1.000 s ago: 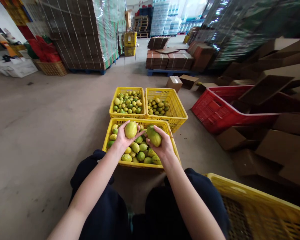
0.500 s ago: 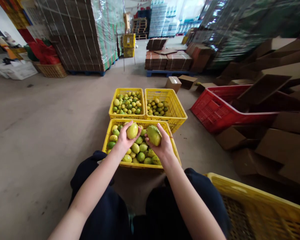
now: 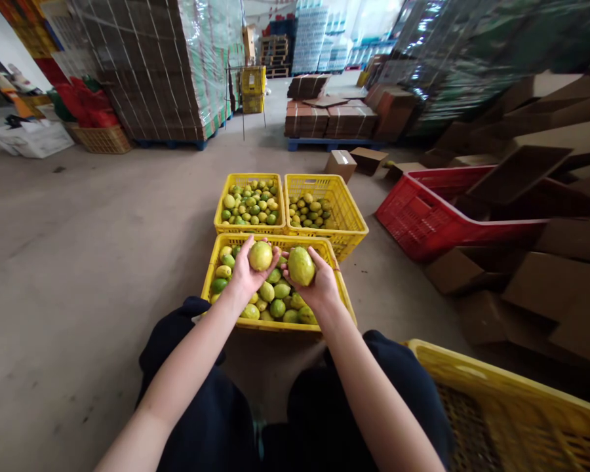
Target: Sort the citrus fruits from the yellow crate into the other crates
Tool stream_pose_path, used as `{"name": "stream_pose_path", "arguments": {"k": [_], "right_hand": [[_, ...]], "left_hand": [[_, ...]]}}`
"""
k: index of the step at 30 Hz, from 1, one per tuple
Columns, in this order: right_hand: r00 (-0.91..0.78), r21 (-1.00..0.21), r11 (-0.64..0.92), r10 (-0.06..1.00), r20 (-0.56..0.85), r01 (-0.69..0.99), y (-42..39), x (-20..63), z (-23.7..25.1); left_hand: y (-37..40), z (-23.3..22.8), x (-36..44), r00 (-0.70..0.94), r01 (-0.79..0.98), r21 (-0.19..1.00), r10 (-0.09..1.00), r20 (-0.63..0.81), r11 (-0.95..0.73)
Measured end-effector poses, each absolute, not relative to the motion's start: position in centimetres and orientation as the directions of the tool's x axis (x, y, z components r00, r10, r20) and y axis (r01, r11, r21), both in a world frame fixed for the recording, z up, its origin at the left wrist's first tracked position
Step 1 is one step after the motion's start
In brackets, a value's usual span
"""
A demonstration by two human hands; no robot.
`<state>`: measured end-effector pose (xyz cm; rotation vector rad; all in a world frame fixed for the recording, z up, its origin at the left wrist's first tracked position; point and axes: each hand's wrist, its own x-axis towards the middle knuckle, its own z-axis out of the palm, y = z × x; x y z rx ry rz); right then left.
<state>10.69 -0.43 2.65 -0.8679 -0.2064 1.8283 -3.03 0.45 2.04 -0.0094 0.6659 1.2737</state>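
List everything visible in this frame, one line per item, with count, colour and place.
near crate: one, yellow, on the floor before the knees, holding yellow-green fruit
far crates: two, yellow, side by side beyond it, both with fruit
red crate: one, tilted, at right
corner crate: one, yellow, bottom right
cardboard boxes: many, brown, piled at right
wrapped pallet stack: one, brown cartons, back left
flat cartons on blue pallet: brown, centre back
held fruit, left: one, yellow-green
held fruit, right: one, yellow-green
left hand: over the near crate, holding a fruit
right hand: beside it, holding a fruit
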Motion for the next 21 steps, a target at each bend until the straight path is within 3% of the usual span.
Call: {"name": "stream_pose_path", "arguments": {"k": [6, 13, 18, 21], "right_hand": [[-0.195, -0.572, -0.383, 0.911, -0.362, -0.725, -0.8, 10.6, 2.5], [-0.188, -0.611, -0.288, 0.956, -0.224, -0.737, -1.0, 10.6, 2.8], [-0.18, -0.66, -0.192, 0.98, -0.086, -0.726, -1.1, 10.7, 2.5], [-0.197, -0.665, -0.2, 0.977, -0.081, -0.719, -1.3, 10.6, 2.4]], "left_hand": [[0.1, 2.6, -3.4, 0.21, -0.884, 0.313, 0.893, -0.398, 0.348], [-0.3, 3.6, -3.2, 0.165, -0.832, 0.483, 0.953, -0.254, 0.273], [-0.8, 3.7, -3.0, 0.219, -0.811, 0.515, 0.96, -0.173, 0.278], [-1.1, 3.7, -3.0, 0.233, -0.816, 0.507, 0.961, -0.15, 0.277]]}}
